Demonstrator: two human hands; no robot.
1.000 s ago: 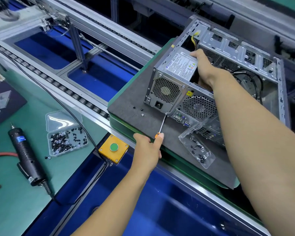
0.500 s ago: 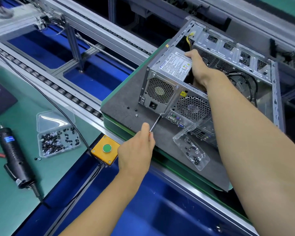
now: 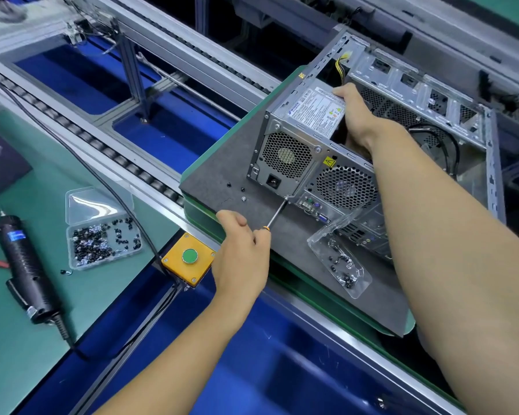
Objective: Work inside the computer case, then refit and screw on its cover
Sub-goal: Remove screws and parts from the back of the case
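Case (image 3: 357,163) lies coverless, silver, fans facing the person.

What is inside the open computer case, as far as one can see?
Inside the computer case are the power supply, which the right hand holds, yellow and black wires, black cables and perforated metal walls. The arm covers the lower interior.

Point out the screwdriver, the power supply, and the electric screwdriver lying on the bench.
screwdriver (image 3: 277,213): head view, on its metal shaft.
power supply (image 3: 313,110): head view, on its label.
electric screwdriver (image 3: 24,262): head view, on its black body.
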